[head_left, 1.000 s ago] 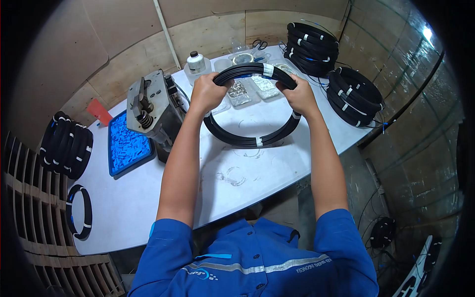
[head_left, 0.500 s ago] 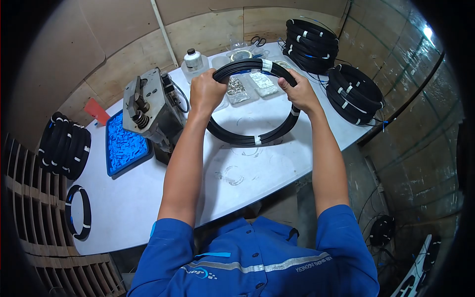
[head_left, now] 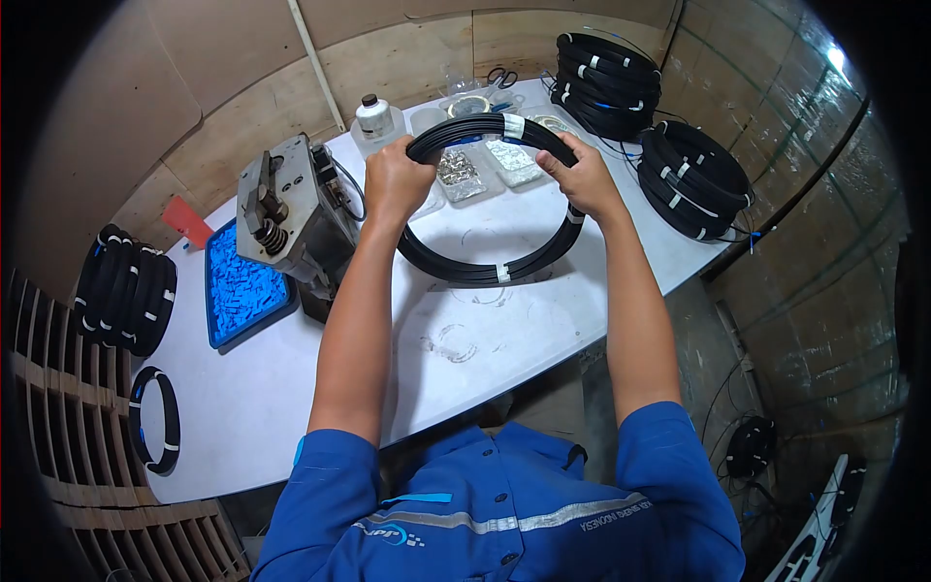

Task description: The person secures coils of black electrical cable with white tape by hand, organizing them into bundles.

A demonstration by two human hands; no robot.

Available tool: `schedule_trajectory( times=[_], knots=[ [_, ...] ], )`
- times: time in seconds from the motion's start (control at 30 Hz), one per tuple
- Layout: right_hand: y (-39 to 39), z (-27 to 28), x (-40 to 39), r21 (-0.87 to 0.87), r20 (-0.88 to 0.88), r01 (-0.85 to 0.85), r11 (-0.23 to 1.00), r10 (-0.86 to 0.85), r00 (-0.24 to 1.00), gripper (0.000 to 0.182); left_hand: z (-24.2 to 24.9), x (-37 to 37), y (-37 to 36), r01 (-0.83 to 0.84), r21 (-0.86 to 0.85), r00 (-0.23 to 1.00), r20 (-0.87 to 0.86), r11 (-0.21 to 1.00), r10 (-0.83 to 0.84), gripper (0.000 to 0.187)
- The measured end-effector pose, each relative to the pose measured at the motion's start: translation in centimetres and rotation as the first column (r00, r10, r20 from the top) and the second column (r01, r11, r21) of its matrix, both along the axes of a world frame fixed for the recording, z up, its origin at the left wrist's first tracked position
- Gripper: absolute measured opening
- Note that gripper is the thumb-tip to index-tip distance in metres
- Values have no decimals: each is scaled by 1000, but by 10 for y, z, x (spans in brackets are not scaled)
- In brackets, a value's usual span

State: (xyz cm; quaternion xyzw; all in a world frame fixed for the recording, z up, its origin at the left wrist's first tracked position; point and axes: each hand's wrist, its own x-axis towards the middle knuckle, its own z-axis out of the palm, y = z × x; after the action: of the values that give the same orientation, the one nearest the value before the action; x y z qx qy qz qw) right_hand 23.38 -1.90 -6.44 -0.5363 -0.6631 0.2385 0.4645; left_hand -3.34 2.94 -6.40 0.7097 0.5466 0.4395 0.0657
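A coil of black cable (head_left: 442, 264), bound with white tape in several spots, is held up over the white table. My left hand (head_left: 396, 181) is closed round its upper left side. On the upper right side, my right hand (head_left: 582, 179) grips the coil with the thumb lying on the inner edge. A bit of blue shows under the top of the ring. Behind the coil lie a clear tray of small metal parts (head_left: 460, 175) and another tray with silvery pieces (head_left: 517, 161).
To the left stand a metal machine (head_left: 301, 218) and a dark tray of blue pieces (head_left: 242, 281). Stacked cable coils (head_left: 606, 87) and more coils (head_left: 693, 184) sit at the right. Further coils (head_left: 126, 291) and a single coil (head_left: 167, 412) are at the left edge. A white bottle (head_left: 374, 118) stands behind.
Both hands and the coil have shifted slightly to the left in view. The grip looks the same.
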Motion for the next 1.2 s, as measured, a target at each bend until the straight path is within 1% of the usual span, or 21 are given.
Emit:
schedule_trajectory(
  times=[0.13, 0.2, 0.27, 0.3, 0.33, 0.37, 0.4, 0.43, 0.47, 0.53, 0.57, 0.6, 0.63, 0.7, 0.8, 0.83, 0.93, 0.97, 1.03, 1.07, 1.2],
  knots=[
    [3, -6, 2, 30, -38, -14, 999, 15, 999, 54, -7, -3, 0, -11, 6, 1000, -1, 1000, 11, 30],
    [1, -9, 6, -3, -101, -18, 1000, 18, 995, 54, -22, -10, 0, 190, 60, 913, 356, 980, -199, 36],
    [-3, -21, 8, -96, -279, -13, 995, -15, 960, 52, -60, -19, 1, 248, -25, 766, 617, 968, -180, 44],
    [-4, -34, 8, -147, -386, -10, 989, -48, 921, 49, -84, -26, -1, 321, -110, 755, 629, 941, -184, 45],
    [-4, -50, 7, -201, -499, -21, 979, -84, 863, 45, -98, -22, -15, 472, -174, 556, 820, 864, -138, 36],
    [-7, -61, 7, -278, -599, -80, 957, -108, 793, 45, -111, -21, -26, 560, -201, 378, 925, 804, -32, 29],
    [-8, -74, 10, -295, -684, -151, 943, -99, 723, 41, -113, -23, -36, 563, -226, 385, 923, 795, -10, 28],
    [-10, -83, 10, -308, -760, -222, 925, -98, 643, 37, -116, -25, -41, 595, -243, 331, 943, 766, 42, 25],
    [-13, -94, 10, -315, -760, -227, 922, -102, 642, 37, -118, -27, -42, 611, -256, 298, 951, 749, 82, 23],
    [-20, -108, 10, -105, -944, -361, 927, 22, 330, 37, -127, -29, -46, 627, -275, 260, 956, 729, 137, 21],
    [-20, -116, 11, -111, -943, -361, 926, 16, 332, 37, -133, -32, -44, 674, -257, 201, 966, 692, 163, 17],
    [-19, -127, 12, -40, -975, -431, 902, 58, 213, 40, -136, -32, -44, 719, -236, 143, 971, 654, 192, 14],
    [-17, -136, 13, 38, -992, -489, 871, 92, 88, 44, -139, -32, -44, 719, -240, 143, 970, 652, 199, 14],
    [-14, -143, 17, 59, -991, -543, 838, 116, 70, 49, -142, -31, -40, 747, -212, 76, 969, 631, 236, 17],
    [-11, -145, 14, -66, -996, -404, 912, -38, 78, 46, -145, -30, -38, 753, -215, 71, 966, 621, 247, 19],
    [-9, -147, 15, -74, -996, -404, 912, -46, 80, 46, -145, -30, -37, 754, -219, 69, 964, 620, 256, 19],
    [-8, -151, 16, -230, -964, -407, 884, -150, 219, 45, -143, -30, -37, 730, -262, 104, 956, 631, 276, 21],
    [-9, -151, 16, -236, -963, -408, 882, -157, 219, 45, -143, -30, -38, 729, -266, 103, 954, 631, 283, 21],
    [-7, -153, 15, -211, -967, -399, 892, -131, 218, 46, -144, -31, -37, 732, -252, 99, 958, 633, 268, 22],
    [-7, -154, 17, -150, -982, -427, 892, -83, 172, 42, -143, -30, -38, 727, -262, 106, 956, 635, 273, 21],
    [-17, -143, 9, -39, -992, -401, 915, 11, 123, 40, -143, -30, -39, 724, -261, 106, 957, 638, 271, 21]
  ],
)
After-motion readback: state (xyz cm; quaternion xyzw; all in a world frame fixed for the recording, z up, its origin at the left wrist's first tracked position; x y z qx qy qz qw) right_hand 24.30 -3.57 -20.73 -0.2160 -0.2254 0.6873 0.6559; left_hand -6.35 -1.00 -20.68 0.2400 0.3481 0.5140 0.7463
